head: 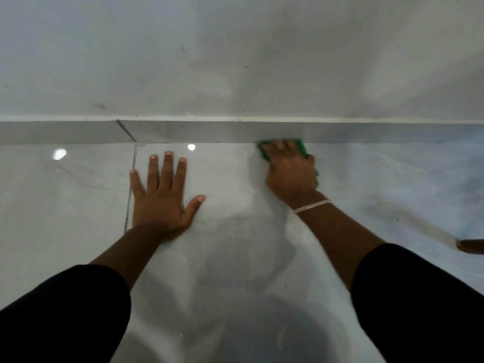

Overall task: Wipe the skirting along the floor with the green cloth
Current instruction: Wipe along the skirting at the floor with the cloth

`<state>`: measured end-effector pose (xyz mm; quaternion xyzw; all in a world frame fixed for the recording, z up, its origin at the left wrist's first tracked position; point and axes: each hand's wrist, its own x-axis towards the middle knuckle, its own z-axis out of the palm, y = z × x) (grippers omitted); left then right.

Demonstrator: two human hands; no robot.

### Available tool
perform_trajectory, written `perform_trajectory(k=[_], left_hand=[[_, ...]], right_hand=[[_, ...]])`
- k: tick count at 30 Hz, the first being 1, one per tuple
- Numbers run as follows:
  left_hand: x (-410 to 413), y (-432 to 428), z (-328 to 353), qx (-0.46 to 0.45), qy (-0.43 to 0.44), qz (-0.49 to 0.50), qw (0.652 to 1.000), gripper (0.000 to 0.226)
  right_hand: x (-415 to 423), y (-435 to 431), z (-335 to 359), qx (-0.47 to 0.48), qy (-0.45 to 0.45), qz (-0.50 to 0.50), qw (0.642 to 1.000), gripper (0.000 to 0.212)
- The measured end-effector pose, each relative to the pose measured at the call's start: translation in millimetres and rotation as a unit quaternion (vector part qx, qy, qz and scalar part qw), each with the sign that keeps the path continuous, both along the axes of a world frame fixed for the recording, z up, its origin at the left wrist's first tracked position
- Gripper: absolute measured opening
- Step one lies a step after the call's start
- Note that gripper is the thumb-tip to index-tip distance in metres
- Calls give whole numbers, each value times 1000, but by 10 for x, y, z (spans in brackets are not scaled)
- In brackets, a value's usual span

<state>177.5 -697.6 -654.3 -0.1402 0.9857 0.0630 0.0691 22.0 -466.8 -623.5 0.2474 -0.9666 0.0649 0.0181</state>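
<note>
The right hand presses the green cloth against the foot of the skirting, fingers clamped over it; the cloth's long axis runs along the skirting. The left hand lies flat on the floor, fingers spread, well left of the cloth.

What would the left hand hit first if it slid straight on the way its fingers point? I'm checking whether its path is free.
Probably the skirting. The left hand lies flat on the floor, fingers toward the wall, only bare tile between.
</note>
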Motion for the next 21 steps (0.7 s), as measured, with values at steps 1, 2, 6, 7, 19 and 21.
perform_trajectory(k=[1, 2, 6, 7, 19, 21], left_hand=[[-2, 8, 2, -4, 1, -1, 1000, 94], [-5, 12, 0, -8, 0, -1, 1000, 94], [-2, 11, -22, -14, 2, -6, 1000, 93], [-3, -3, -27, -17, 3, -7, 1000, 93], [8, -7, 11, -9, 2, -5, 1000, 91], [-3, 23, 19, -10, 1, -5, 1000, 91]], right_hand=[[-77, 192, 16, 1, 2, -42, 999, 54], [-117, 295, 34, -2, 2, -88, 996, 52], [81, -316, -66, -35, 11, -196, 980, 64], [209, -639, -67, -55, -1, -172, 984, 64], [-198, 430, -38, -10, 29, -127, 991, 51], [-171, 204, -56, -35, 31, -226, 973, 47]])
